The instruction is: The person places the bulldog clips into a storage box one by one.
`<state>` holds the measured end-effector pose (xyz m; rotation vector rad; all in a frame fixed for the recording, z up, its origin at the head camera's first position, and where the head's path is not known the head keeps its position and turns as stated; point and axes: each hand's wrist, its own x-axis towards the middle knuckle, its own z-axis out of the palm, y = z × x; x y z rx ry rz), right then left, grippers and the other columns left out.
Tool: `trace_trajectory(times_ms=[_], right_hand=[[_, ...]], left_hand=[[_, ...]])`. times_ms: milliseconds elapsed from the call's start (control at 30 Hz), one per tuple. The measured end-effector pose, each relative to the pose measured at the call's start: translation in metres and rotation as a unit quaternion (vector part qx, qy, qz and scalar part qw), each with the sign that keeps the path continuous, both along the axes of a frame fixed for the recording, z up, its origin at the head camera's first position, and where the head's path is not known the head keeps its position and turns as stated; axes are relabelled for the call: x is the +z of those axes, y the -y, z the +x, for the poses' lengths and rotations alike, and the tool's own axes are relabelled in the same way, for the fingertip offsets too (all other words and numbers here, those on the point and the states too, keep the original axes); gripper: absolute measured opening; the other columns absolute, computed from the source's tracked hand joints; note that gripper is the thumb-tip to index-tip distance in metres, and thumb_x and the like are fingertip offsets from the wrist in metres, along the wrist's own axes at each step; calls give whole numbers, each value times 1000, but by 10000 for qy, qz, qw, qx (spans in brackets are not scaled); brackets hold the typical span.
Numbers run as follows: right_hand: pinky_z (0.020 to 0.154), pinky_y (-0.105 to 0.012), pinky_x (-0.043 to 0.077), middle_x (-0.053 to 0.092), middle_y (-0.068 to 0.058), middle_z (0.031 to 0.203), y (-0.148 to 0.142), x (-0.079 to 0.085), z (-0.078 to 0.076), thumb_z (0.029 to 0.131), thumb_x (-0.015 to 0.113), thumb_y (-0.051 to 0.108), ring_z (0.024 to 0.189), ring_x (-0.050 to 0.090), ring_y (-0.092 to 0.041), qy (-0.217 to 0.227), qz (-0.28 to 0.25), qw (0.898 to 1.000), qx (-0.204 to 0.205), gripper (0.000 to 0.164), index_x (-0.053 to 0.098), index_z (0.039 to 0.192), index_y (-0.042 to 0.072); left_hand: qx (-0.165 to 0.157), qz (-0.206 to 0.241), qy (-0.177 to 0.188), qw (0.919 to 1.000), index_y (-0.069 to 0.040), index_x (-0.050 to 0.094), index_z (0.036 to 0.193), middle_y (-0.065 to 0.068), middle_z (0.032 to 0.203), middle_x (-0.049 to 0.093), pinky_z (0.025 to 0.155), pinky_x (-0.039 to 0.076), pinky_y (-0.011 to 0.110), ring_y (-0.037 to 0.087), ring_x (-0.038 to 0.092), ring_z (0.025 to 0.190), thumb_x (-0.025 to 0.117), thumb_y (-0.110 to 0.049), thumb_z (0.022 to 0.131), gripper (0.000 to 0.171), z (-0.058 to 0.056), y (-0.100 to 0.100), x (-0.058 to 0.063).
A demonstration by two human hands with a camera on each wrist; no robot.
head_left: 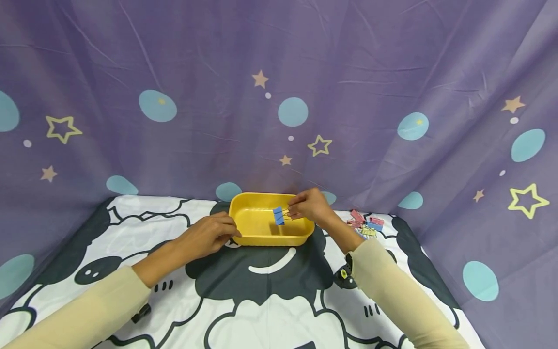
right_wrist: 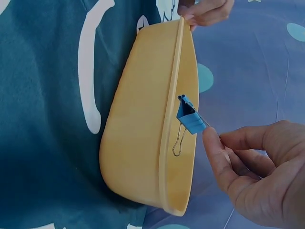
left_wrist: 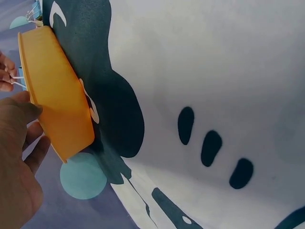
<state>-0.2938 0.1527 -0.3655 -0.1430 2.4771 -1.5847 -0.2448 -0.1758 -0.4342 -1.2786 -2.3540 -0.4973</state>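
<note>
A yellow plastic tray (head_left: pixel 250 223) stands at the back of the table, by the curtain. My left hand (head_left: pixel 211 232) holds its near left corner; in the left wrist view the thumb and fingers (left_wrist: pixel 33 112) pinch the rim. Over the tray's right half, my right hand (head_left: pixel 311 206) pinches a blue binder clip (head_left: pixel 278 216) by one wire handle. The right wrist view shows the clip (right_wrist: pixel 191 121) at the rim's height, its other wire handle (right_wrist: pixel 178 143) hanging free.
To the right of the tray lies a small pile of pink, blue and yellow binder clips (head_left: pixel 368 225), partly behind the right forearm. A black-and-white cartoon cloth (head_left: pixel 270 320) covers the table. A purple curtain (head_left: pixel 209 121) with stars and dots hangs right behind the tray.
</note>
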Motion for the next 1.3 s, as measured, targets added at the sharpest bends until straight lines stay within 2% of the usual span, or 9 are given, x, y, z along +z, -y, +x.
trace_trajectory(times_ms=[200, 467, 667, 1000, 1300], right_hand=[[97, -56, 66, 83, -31, 111, 11, -2, 0, 98, 77, -11, 96, 87, -38, -12, -6, 10000, 24, 26, 77, 123, -18], [98, -57, 67, 82, -33, 116, 20, -6, 1, 98, 76, -11, 101, 86, -41, 24, -14, 9998, 212, 23, 78, 120, -17], [96, -56, 68, 83, -30, 115, 25, -9, 3, 98, 77, -9, 96, 87, -37, -36, 105, 9995, 293, 21, 80, 118, -14], [93, -52, 69, 81, -32, 118, 39, -17, 5, 100, 74, -10, 101, 86, -41, -71, 139, 9986, 515, 23, 78, 122, -16], [92, -52, 68, 82, -31, 116, 53, -17, 7, 99, 75, -12, 100, 86, -40, -33, 146, 9980, 615, 23, 78, 121, -16]], left_hand=[[27, -9, 46, 10000, -12, 90, 105, 0, 103, 80, 83, 65, 34, 18, 72, 98, 84, 12, 89, 30, 0, -1, 1], [29, -3, 100, 9999, -11, 89, 105, 0, 103, 81, 83, 64, 34, 18, 71, 98, 84, 12, 89, 30, 1, 0, 2], [60, -21, 135, 9999, -12, 90, 105, 0, 103, 81, 84, 65, 35, 18, 71, 98, 84, 12, 89, 29, 1, -1, 2], [115, -87, 207, 9997, -13, 90, 106, 0, 104, 81, 84, 65, 35, 18, 73, 99, 84, 12, 89, 30, 0, -1, 2], [97, -101, 176, 9997, -13, 90, 105, -1, 104, 81, 83, 64, 34, 17, 72, 98, 84, 11, 89, 30, -1, -1, 2]])
